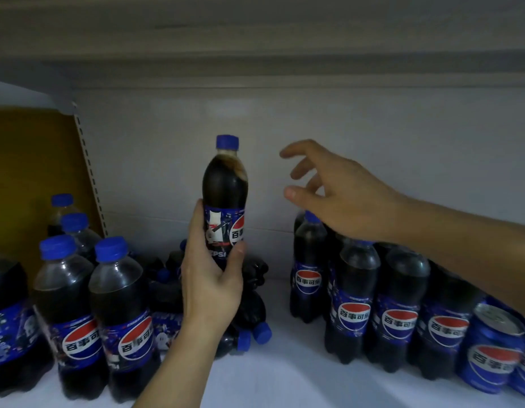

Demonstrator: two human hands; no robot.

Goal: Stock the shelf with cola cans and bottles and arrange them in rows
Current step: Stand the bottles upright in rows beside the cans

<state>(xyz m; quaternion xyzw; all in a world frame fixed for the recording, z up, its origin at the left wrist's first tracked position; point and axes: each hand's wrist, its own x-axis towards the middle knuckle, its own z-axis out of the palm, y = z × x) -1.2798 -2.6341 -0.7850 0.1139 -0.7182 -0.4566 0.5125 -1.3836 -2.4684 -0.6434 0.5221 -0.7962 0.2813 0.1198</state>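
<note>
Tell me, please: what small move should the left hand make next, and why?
Probably lower the held bottle onto the bare shelf left of the right-hand row: the left hand grips it upright, lifted, and that gap beside the row is free.

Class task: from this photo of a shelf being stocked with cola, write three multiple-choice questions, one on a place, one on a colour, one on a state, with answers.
1. Where do the cans stand?
A) far left
B) at the right end of the shelf
C) on the floor

2. The cap of the raised bottle is:
A) red
B) blue
C) white

3. The right hand is:
A) open, holding nothing
B) gripping a can
C) twisting a lid

Answers:
1 B, they stand beside the right-hand bottles.
2 B, its blue top shows above the left hand gripping the bottle.
3 A, its fingers are spread above the bottles.
</note>
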